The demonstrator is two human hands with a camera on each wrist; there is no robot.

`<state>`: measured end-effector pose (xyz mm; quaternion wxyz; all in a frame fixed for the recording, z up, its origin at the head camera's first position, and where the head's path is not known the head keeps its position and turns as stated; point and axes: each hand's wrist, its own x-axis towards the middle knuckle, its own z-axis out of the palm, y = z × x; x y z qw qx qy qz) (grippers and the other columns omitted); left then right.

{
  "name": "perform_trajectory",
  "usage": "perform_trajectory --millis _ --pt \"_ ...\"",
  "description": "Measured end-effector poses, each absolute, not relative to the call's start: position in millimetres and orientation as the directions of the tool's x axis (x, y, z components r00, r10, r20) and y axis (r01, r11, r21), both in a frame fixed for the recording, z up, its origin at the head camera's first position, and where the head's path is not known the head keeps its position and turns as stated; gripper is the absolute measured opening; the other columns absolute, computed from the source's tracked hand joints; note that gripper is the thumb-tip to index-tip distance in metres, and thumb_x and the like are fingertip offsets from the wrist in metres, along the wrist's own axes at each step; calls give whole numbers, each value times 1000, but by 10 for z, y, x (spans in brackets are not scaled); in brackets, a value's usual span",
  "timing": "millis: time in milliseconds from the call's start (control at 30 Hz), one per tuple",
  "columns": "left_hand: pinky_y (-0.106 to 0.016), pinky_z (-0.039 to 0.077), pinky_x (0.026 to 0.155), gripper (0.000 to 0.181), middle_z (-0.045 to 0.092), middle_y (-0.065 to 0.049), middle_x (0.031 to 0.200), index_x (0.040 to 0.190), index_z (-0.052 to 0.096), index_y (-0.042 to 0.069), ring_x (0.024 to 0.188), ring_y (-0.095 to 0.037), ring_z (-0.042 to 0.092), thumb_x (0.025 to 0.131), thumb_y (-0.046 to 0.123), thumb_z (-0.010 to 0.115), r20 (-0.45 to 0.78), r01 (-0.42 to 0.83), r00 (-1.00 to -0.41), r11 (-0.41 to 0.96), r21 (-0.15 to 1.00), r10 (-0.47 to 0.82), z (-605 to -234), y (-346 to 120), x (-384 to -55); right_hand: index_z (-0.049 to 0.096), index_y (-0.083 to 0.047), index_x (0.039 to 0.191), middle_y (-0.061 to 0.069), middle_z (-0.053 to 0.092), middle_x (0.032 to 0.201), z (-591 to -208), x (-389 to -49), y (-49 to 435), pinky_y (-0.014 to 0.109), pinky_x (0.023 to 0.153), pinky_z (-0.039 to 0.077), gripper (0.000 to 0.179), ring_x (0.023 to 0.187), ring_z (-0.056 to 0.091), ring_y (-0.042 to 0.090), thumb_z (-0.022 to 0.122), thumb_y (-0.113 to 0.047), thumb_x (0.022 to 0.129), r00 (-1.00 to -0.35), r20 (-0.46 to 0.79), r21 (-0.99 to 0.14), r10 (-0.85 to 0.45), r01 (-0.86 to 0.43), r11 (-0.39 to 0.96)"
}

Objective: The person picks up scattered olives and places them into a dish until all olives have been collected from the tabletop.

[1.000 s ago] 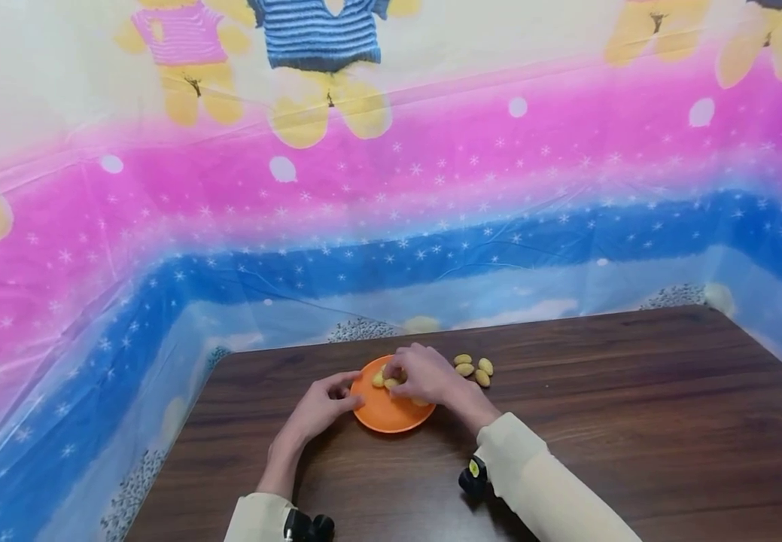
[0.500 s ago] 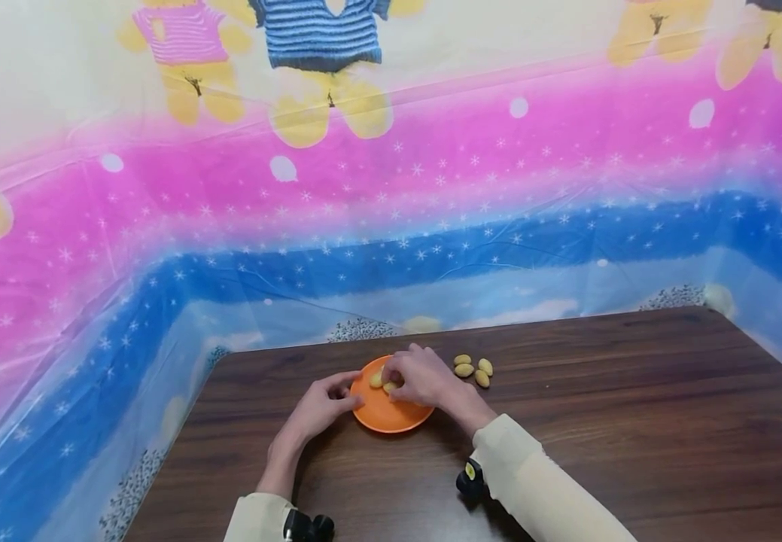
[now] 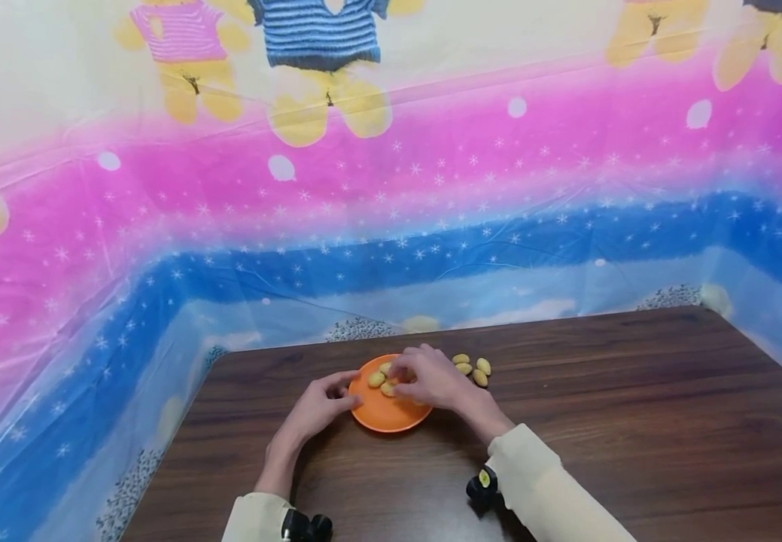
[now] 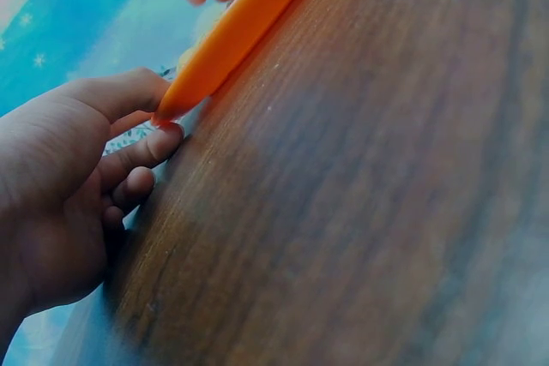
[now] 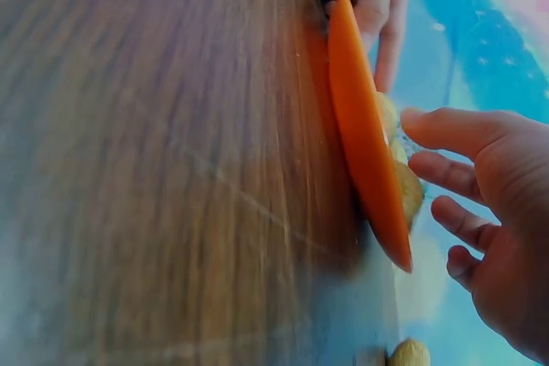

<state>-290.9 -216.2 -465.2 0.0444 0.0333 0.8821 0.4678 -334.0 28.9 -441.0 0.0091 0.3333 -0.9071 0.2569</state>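
Observation:
An orange plate (image 3: 391,418) lies on the brown table, with several tan oval nuts (image 3: 376,379) in it that look like nuts in their shells. My left hand (image 3: 323,403) pinches the plate's left rim between thumb and fingers; the left wrist view shows the thumb (image 4: 141,92) against the rim. Over the plate's right half hovers my right hand (image 3: 427,376), its fingers apart and holding nothing. In the right wrist view its fingertips (image 5: 425,165) are close to the nuts (image 5: 410,193). That hand hides part of the plate in the head view.
Several more nuts (image 3: 481,376) lie on the table (image 3: 600,421) just right of the plate. A printed cloth (image 3: 377,226) hangs behind the table and along its sides. Black wrist cameras (image 3: 482,484) are strapped at both sleeves.
My right hand has pulled slightly right and its fingers have parted, so more nuts show in the plate. The left hand keeps its hold on the rim.

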Motion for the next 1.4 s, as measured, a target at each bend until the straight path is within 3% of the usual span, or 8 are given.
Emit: perform_trajectory --millis 233,567,833,1167,1400 --pt "-29 38 70 48 58 -4 91 136 62 24 82 -18 51 90 29 74 -48 14 -994 559 829 96 -4657 -2152 -2910 75 -19 107 -5 68 105 -4388 -3305 499 36 84 42 19 97 51 17 74 -26 90 -787 221 -521 -576 -594 613" --pt "-31 38 70 48 58 -4 91 136 61 24 83 -19 51 89 29 74 -47 15 -994 552 834 98 -4668 -2157 -2914 75 -18 106 -6 66 98 -4352 -3272 691 33 79 41 18 90 49 17 75 -25 89 -821 254 -521 -512 -562 642" --pt "-31 38 71 49 58 -4 91 136 61 22 83 -18 51 89 30 74 -46 12 -995 558 830 89 -4658 -2147 -2904 75 -18 105 -9 64 97 -4362 -3248 814 36 85 45 17 97 51 16 74 -24 90 -869 227 -569 -440 -485 664" --pt "-31 38 70 48 58 -4 90 135 62 21 83 -17 51 89 29 74 -43 16 -995 566 825 90 -4660 -2146 -2904 74 -25 102 -10 63 98 -4404 -3240 971 36 84 47 11 98 53 18 73 -26 91 -892 212 -579 -399 -443 684" --pt "-31 38 71 48 58 -4 91 135 62 22 84 -18 51 90 28 74 -42 14 -995 563 826 86 -4665 -2146 -2914 74 -23 103 -7 65 101 -4413 -3243 1070 37 86 47 13 99 54 17 73 -25 91 -894 216 -582 -393 -441 683"
